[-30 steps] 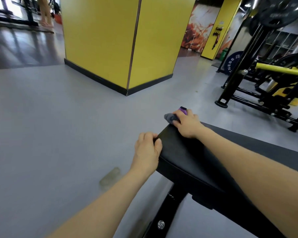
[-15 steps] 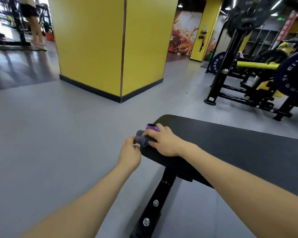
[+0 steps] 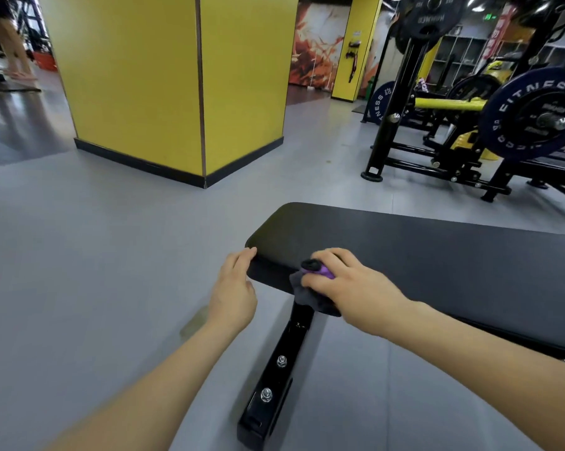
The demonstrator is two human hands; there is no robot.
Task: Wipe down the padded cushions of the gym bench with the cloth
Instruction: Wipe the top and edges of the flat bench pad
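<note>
Both hands work the bench's near end: the right hand (image 3: 349,284) grips the cloth (image 3: 310,292), bunched grey and purple, pressing it on the pad's (image 3: 405,252) near edge, while the left hand (image 3: 234,288) rests straight fingers against the corner. Wiping the edge looks underway; next likely a sweep along the pad's long top.
</note>
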